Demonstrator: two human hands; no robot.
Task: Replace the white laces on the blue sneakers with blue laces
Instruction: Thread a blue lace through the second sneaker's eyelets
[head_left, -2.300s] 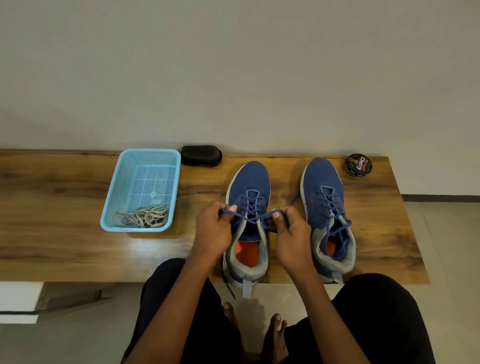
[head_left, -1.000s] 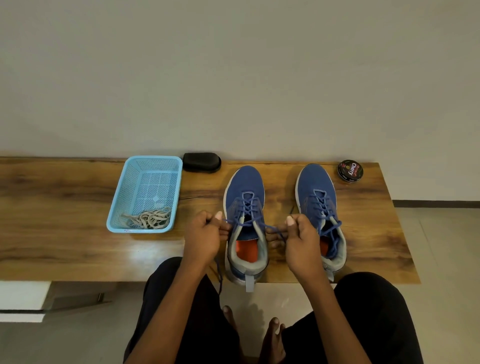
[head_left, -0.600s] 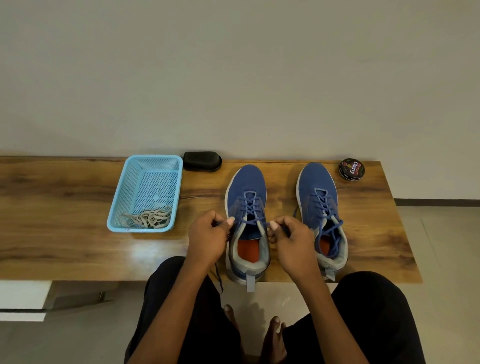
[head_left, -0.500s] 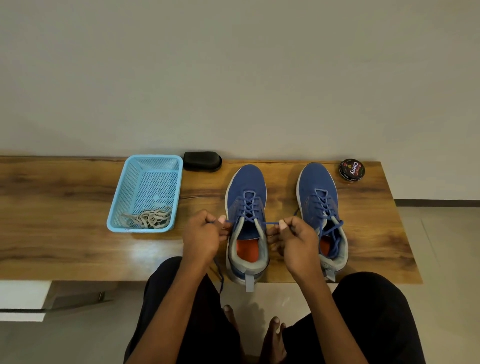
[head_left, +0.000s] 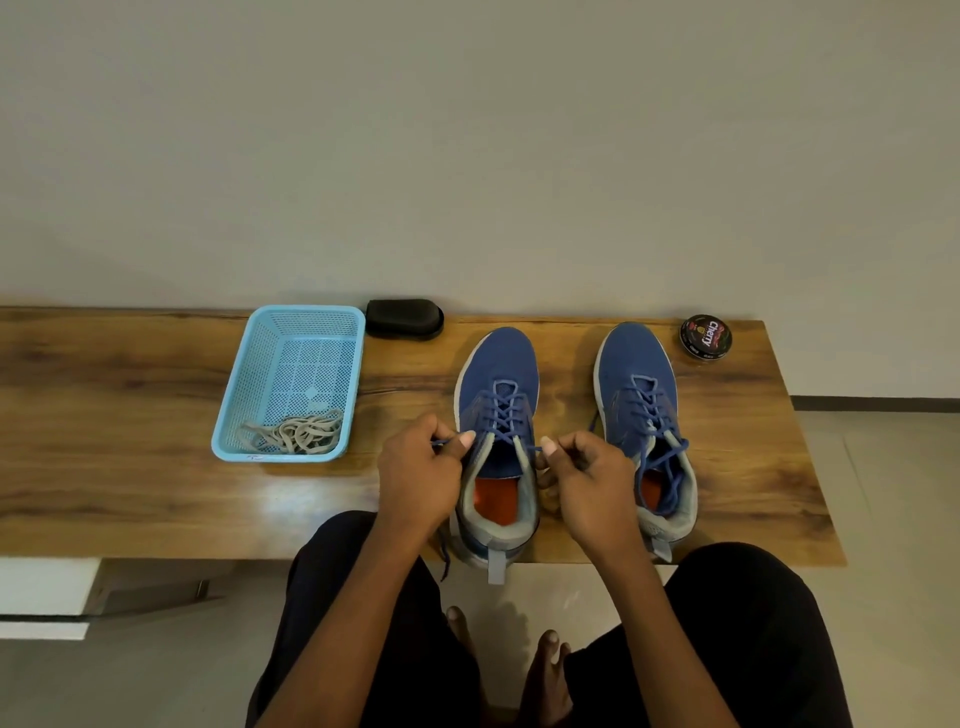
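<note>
Centre of the frame, both hands are at the left-hand blue mesh sneaker (head_left: 496, 395) on the brown wooden table (head_left: 130, 415): the left hand (head_left: 418, 475) has its grip pinched on one end of the blue lace (head_left: 503, 415), the right hand (head_left: 584, 480) pinched on the other end. Just right stands the second blue sneaker (head_left: 636, 374), already laced in blue. At mid-left, the white laces (head_left: 296, 431) lie heaped in the light-blue plastic basket (head_left: 306, 314). A black oval pad (head_left: 404, 318) sits beside the basket, a round black polish tin (head_left: 705, 336) far right.
</note>
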